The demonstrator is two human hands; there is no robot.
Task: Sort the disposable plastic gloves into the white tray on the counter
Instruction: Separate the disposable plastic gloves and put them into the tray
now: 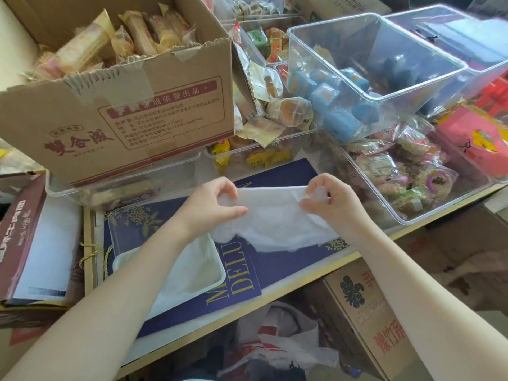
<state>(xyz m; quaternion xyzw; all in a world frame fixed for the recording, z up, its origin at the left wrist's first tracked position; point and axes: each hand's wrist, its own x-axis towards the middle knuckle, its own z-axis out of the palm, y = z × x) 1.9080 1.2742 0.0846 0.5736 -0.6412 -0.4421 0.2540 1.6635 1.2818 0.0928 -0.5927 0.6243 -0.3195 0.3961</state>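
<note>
Both forearms reach in from the bottom edge toward the middle of the view. The left hand (217,202) pinches the left end of a stack of thin white plastic gloves (277,218) between curled fingers and thumb; the right hand (327,200) pinches the right end the same way. The gloves hang stretched between the hands, their long axis running from 9 to 3 o'clock, the loose lower edge drooping toward 5 o'clock above a dark blue box (247,273) with gold lettering. The white tray (209,259) lies at 7 o'clock from the gloves, under the left forearm, on that blue box. Behind, at 11 o'clock, stands a torn cardboard box (132,116) of wrapped snacks; clear plastic bins (412,204) of sweets crowd 1 to 3 o'clock on the pale counter (280,287).
</note>
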